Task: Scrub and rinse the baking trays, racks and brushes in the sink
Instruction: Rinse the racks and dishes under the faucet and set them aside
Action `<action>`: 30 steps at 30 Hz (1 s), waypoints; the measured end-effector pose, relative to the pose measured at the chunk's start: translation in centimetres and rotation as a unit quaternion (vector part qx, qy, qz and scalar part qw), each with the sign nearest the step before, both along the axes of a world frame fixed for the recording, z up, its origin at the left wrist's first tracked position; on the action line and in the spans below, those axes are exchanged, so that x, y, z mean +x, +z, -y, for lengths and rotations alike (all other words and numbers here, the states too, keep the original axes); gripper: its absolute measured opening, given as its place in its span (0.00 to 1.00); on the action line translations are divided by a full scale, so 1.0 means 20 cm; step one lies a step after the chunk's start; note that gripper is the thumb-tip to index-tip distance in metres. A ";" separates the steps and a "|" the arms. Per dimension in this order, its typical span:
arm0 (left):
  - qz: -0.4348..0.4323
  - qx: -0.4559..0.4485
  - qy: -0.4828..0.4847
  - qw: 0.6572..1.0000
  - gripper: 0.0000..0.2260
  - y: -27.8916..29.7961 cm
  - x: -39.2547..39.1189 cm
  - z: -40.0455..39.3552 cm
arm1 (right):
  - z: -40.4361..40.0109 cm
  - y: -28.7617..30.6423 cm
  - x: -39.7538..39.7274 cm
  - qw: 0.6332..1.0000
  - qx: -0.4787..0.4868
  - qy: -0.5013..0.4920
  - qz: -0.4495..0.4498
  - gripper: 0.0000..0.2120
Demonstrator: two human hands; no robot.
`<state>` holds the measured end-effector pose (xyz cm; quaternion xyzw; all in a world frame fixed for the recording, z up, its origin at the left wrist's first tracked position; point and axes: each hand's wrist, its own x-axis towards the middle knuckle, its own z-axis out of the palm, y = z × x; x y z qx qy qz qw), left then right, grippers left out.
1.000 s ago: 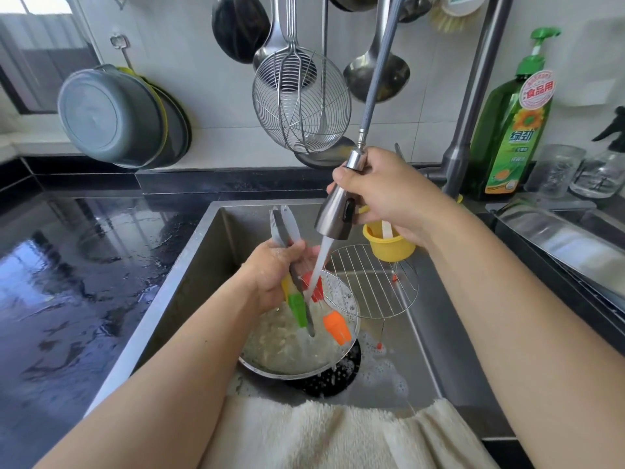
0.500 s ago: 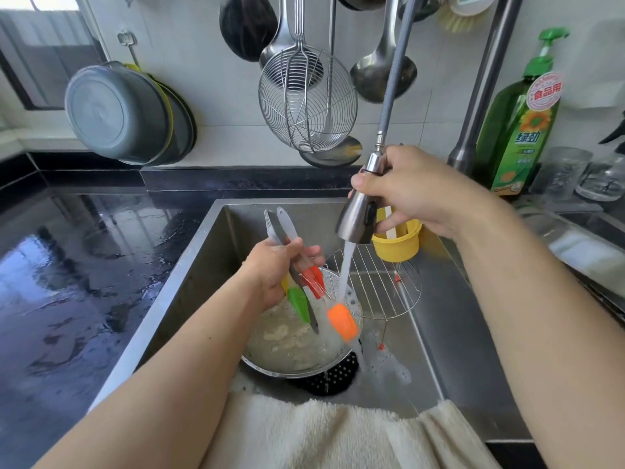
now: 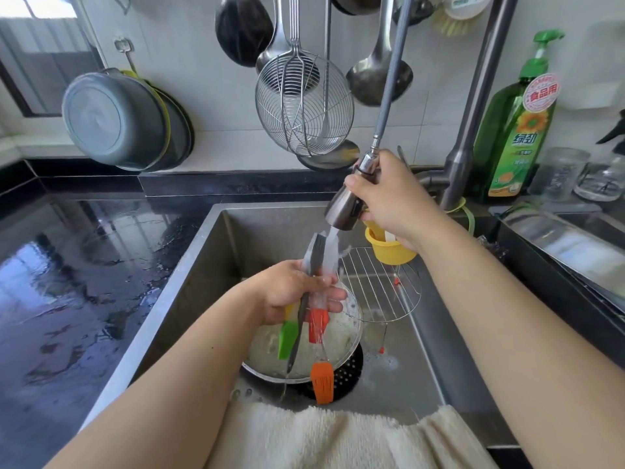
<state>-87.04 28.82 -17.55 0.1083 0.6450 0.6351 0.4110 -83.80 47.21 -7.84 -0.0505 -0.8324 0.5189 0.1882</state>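
Left hand (image 3: 297, 292) grips brushes (image 3: 313, 319) upright; right hand (image 3: 394, 194) clasps sprayer (image 3: 345, 206) above

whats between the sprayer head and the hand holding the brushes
In the head view, only the falling water stream runs from the sprayer head to the brushes gripped by the left hand.

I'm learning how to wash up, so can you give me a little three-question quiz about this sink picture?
1. True or false: the right hand holds the shiny metal pull-out spray head.
2. Which silicone brush head hangs lowest from the left hand? A) flat green silicone one B) red silicone one C) orange silicone one
3. Fill in: the small yellow plastic cup sits on the round wire ____.

Key: 1 true; 2 C; 3 rack.
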 end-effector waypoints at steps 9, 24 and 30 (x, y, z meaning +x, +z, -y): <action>-0.030 -0.041 -0.027 0.998 0.03 -0.01 0.00 0.01 | 0.04 0.02 0.03 0.999 -0.021 0.027 -0.007 0.09; -0.020 -0.048 0.082 0.995 0.10 -0.01 -0.02 -0.01 | 0.07 0.06 0.05 0.996 -0.061 0.055 0.023 0.07; -0.004 -0.055 0.103 0.993 0.12 -0.01 -0.03 0.00 | 0.07 0.07 0.06 0.996 -0.065 0.062 0.028 0.09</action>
